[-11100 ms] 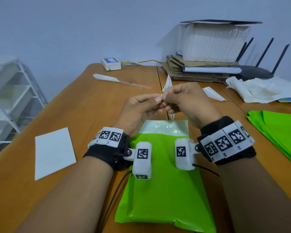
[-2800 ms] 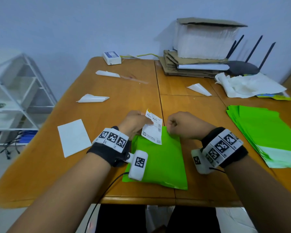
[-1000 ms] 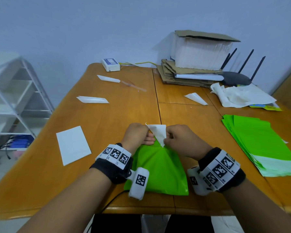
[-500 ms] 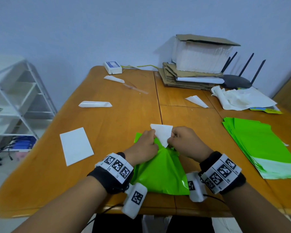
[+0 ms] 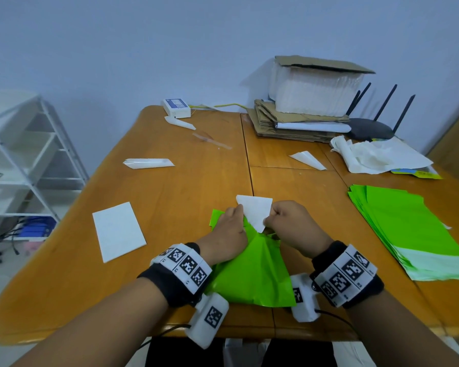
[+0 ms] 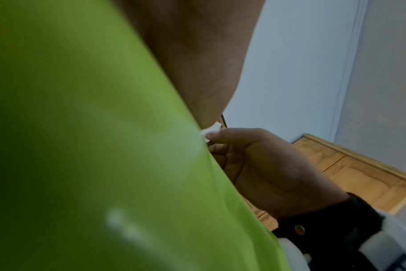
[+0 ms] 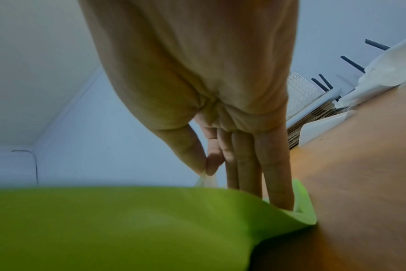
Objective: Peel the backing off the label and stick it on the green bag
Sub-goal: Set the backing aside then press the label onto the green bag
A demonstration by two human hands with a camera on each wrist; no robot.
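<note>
The green bag (image 5: pixel 252 274) under my hands is smooth, glossy plastic film; the label (image 5: pixel 256 211) is matt white paper; the surface (image 5: pixel 175 197) is varnished, shiny wood.

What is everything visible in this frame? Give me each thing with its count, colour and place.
green bag: 1, bright green, near table edge, crumpled under both hands
label: 1, white, held over the bag's far end between the hands
stack of green bags: 1 stack, green, right side of table
white card: 1, white, left of the bag
folded white papers: 3, white, scattered mid and far table
small box: 1, white and blue, far edge
cardboard stack: 1, brown, far right, white bubble-wrap bundle on top
router: 1, black, far right
crumpled paper: 1 pile, white, right
table: 1, orange-brown wood
shelf rack: 1, white, left
left hand: grip on label
right hand: grip on label
</note>
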